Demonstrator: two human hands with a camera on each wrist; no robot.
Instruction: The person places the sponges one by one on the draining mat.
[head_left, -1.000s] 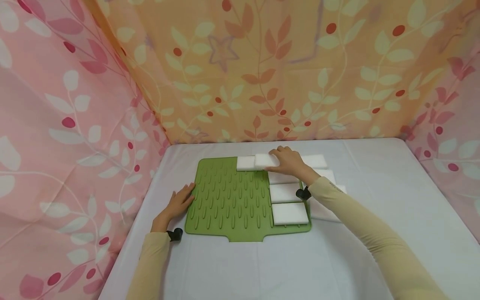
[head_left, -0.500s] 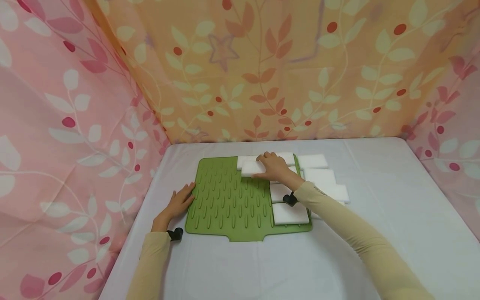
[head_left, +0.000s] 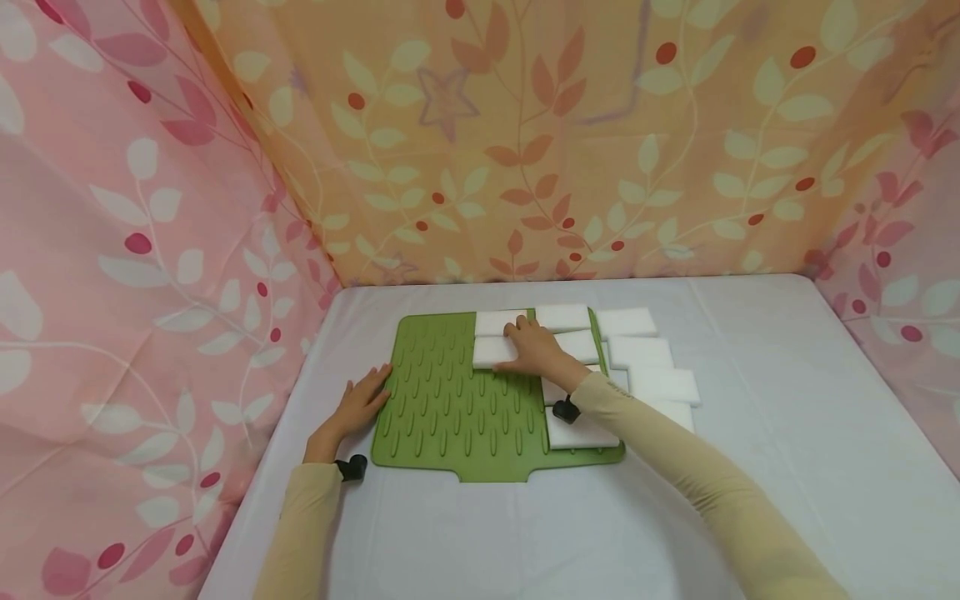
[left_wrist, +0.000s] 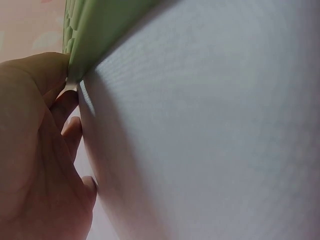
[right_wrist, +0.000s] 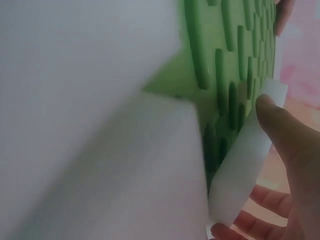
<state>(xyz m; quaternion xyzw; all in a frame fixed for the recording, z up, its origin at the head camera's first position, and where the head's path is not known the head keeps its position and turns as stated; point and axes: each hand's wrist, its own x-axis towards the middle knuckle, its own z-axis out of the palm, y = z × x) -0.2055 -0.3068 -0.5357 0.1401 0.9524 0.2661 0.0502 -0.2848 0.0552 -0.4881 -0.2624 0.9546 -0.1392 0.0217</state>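
Observation:
A green ridged mat (head_left: 438, 408) lies flat on the table. My right hand (head_left: 536, 350) pinches a white sponge block (head_left: 489, 353) between thumb and fingers, low over the mat's upper middle. In the right wrist view, this sponge (right_wrist: 242, 165) is tilted, with the thumb on one long edge and the fingertips on the opposite one. Just behind it lies another sponge (head_left: 501, 322); more white sponges (head_left: 581, 430) form a column down the mat's right side. At the mat's left edge rests my left hand (head_left: 360, 408), its thumb touching the rim in the left wrist view.
Several loose white sponges (head_left: 663, 386) lie in a staggered group on the white tablecloth (head_left: 787, 400), right of the mat. A patterned orange curtain (head_left: 510, 167) hangs behind the table, and a pink one (head_left: 150, 275) along the left.
My right hand has carried the sponge left and toward me, from over the back row to just in front of it, and lowered it. The left hand stays in place.

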